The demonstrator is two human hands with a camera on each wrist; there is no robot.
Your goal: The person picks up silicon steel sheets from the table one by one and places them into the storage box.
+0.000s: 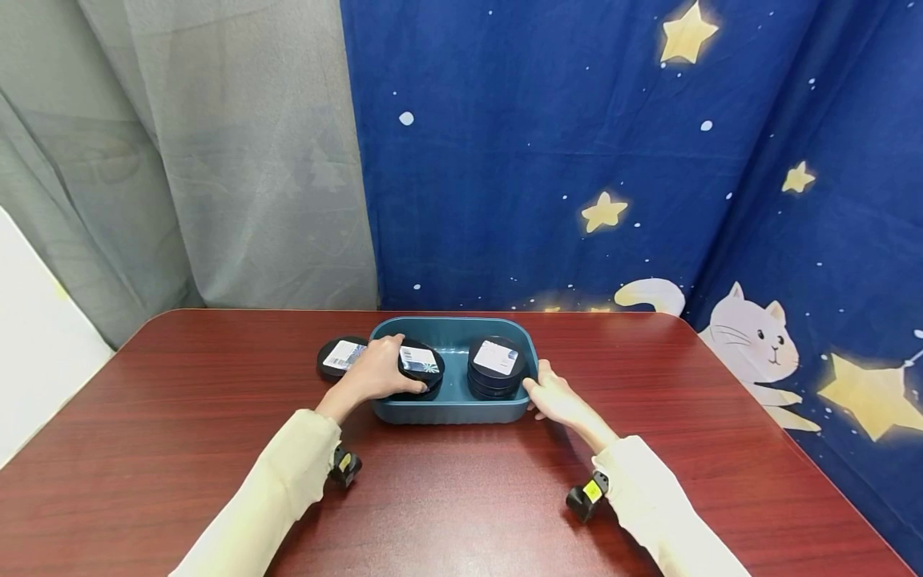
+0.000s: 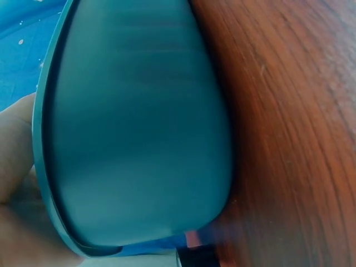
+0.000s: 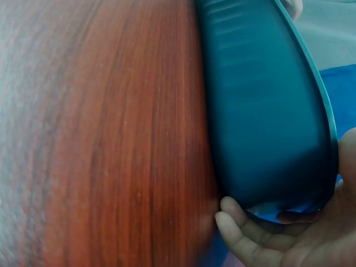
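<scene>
A blue-green plastic bin (image 1: 450,413) stands on the table. At its left end my left hand (image 1: 371,370) reaches over the rim and grips a flat black round container (image 1: 421,358) with a label, thumb on the near side and fingers on the far side. More black shows beneath that container. Toward the bin's right end sits a stack of similar black round containers (image 1: 496,365), the top one labelled white. My right hand (image 1: 558,398) holds the right end of the bin, thumb at the rim and fingertips (image 3: 231,208) low on the outer wall.
Another labelled black round container (image 1: 339,355) lies on the table outside the bin, left of it and partly behind my left hand. The reddish wooden table (image 1: 461,497) ends just behind the bin, with grey and blue curtains (image 1: 505,160) beyond.
</scene>
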